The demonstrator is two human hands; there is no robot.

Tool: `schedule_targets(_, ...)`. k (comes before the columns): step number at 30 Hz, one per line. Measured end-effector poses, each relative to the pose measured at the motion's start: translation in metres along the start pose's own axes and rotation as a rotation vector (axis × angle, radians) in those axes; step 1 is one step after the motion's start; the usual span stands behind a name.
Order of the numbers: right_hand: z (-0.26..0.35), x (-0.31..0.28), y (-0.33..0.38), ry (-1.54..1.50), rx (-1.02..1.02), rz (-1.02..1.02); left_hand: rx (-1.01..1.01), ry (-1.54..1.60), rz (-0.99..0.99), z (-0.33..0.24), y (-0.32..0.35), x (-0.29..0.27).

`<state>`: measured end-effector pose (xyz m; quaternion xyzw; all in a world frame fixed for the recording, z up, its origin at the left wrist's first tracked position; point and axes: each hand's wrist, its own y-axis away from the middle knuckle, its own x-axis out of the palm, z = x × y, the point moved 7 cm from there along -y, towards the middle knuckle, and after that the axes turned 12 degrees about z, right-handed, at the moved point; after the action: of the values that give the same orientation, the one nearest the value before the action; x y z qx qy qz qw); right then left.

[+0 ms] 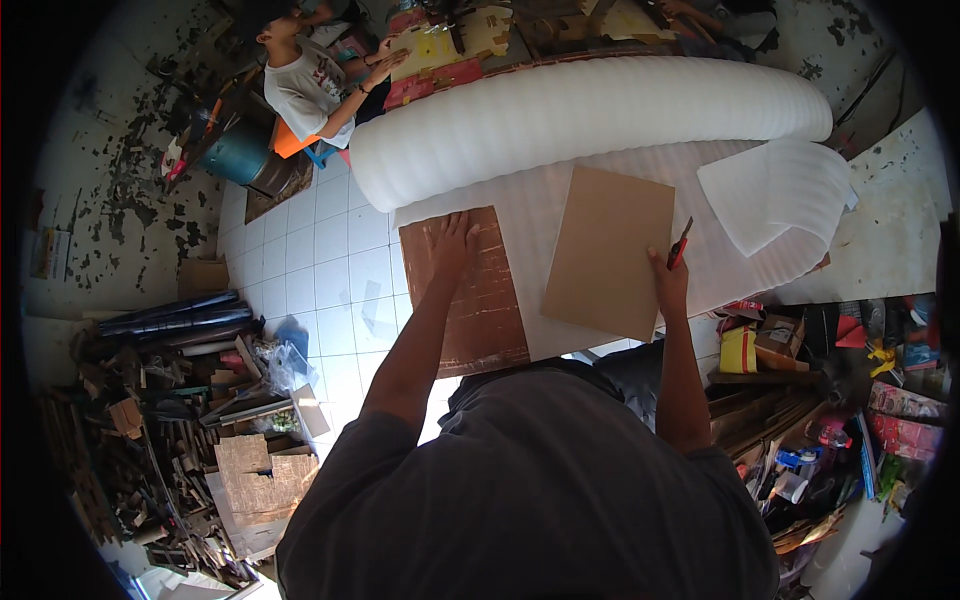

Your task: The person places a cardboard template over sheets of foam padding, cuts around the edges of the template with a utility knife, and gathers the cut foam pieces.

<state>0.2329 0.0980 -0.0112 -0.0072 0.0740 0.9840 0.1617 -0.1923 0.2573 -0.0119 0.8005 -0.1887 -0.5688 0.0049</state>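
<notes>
My left hand lies open and flat on a reddish-brown board with a scuffed surface, near its far edge. My right hand is closed around a red-handled cutter knife, whose dark narrow end points away from me. That hand is also against the right edge of a plain tan cardboard sheet, which lies tilted. Both pieces rest on a spread of white foam sheet, the brown board at its left end. I cannot make out all the right fingers.
A thick foam roll spans the table's far side, and a foam flap curls at the right. Beyond the roll at left is a person in a white shirt. Wood scraps pile up at left; boxes and clutter at right.
</notes>
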Motion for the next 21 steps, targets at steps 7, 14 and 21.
schedule_targets(7, -0.014, -0.001, -0.004, 0.033, 0.01, -0.017, -0.321, -0.066, -0.036, 0.067, 0.011, -0.022)
schedule_targets(14, -0.007, 0.006, -0.002, -0.035, 0.034, -0.004, -0.376, 0.024, -0.277, 0.135, 0.064, -0.032)
schedule_targets(21, -0.002, 0.0, 0.007, -0.1, 0.063, 0.002, -0.019, 0.478, -0.343, 0.033, 0.106, -0.046)
